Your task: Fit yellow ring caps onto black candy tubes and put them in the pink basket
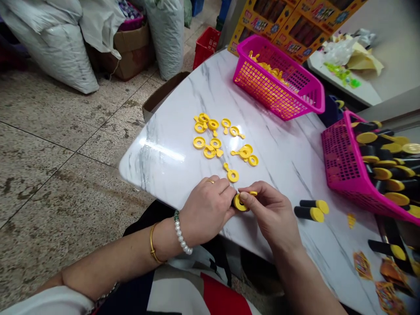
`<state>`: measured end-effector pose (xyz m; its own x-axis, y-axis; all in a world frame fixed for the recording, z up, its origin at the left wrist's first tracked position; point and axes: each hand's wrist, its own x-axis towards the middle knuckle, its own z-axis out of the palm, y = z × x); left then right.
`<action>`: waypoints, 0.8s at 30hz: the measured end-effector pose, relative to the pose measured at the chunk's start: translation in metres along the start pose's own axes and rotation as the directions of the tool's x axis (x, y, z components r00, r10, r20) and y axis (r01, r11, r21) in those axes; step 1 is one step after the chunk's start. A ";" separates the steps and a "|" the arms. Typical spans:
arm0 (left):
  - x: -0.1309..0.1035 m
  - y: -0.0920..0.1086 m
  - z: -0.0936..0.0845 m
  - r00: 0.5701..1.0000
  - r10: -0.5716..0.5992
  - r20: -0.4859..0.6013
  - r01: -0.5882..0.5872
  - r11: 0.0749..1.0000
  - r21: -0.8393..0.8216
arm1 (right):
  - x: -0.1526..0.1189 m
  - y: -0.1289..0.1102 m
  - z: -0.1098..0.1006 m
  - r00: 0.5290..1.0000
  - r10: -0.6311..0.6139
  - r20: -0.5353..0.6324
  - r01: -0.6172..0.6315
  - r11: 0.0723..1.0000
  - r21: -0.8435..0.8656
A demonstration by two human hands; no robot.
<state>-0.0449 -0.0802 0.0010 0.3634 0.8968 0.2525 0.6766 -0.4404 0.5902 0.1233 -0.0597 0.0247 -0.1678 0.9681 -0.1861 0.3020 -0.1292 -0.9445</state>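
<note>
My left hand (210,208) is closed around a black tube, of which only a dark edge shows beside the fingers. Against the tube's end sits a yellow ring cap (241,203) with a small tab. Thumb and fingers of my right hand (274,214) pinch this cap at its tab side. Whether the cap is fully seated cannot be made out. Just beyond my hands, several loose yellow ring caps (232,176) with tabs lie scattered on the white marbled table (170,179). To the right of my right hand lie two black tubes (303,213) with yellow ends.
A pink basket (278,94) of yellow parts stands at the back. Another pink basket (341,153), full of black tubes with yellow ends, is at the right. Printed pieces (362,264) lie front right. Yellow boxes (272,26) are stacked behind; white sacks (52,52) stand on the floor.
</note>
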 end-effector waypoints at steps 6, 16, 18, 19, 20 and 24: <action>-0.001 0.002 0.000 0.999 -0.027 -0.026 0.027 1.000 -0.009 | 0.002 0.005 0.000 0.999 0.033 0.023 -0.035 0.993 0.115; -0.002 0.000 0.000 0.999 0.006 -0.043 -0.006 1.000 0.009 | 0.002 0.013 -0.001 0.998 0.048 0.032 -0.054 0.974 0.221; -0.002 0.000 -0.001 0.999 0.006 -0.036 -0.006 1.000 0.009 | 0.002 0.012 0.000 0.998 0.046 0.032 -0.051 0.977 0.205; -0.002 0.000 -0.001 0.999 0.006 -0.032 -0.006 1.000 0.009 | 0.002 0.012 0.001 0.999 0.041 0.027 -0.046 0.979 0.196; -0.002 0.000 -0.001 1.000 0.006 -0.030 -0.006 1.000 0.009 | 0.002 0.012 0.002 0.999 0.037 0.018 -0.039 0.981 0.188; -0.001 -0.001 -0.001 1.000 0.008 -0.018 -0.007 1.000 0.018 | -0.001 0.012 0.003 1.000 0.025 -0.007 -0.024 0.992 0.127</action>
<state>-0.0466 -0.0811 0.0013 0.3571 0.8940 0.2707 0.6854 -0.4477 0.5743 0.1238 -0.0626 0.0125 -0.1539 0.9660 -0.2079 0.1845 -0.1786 -0.9665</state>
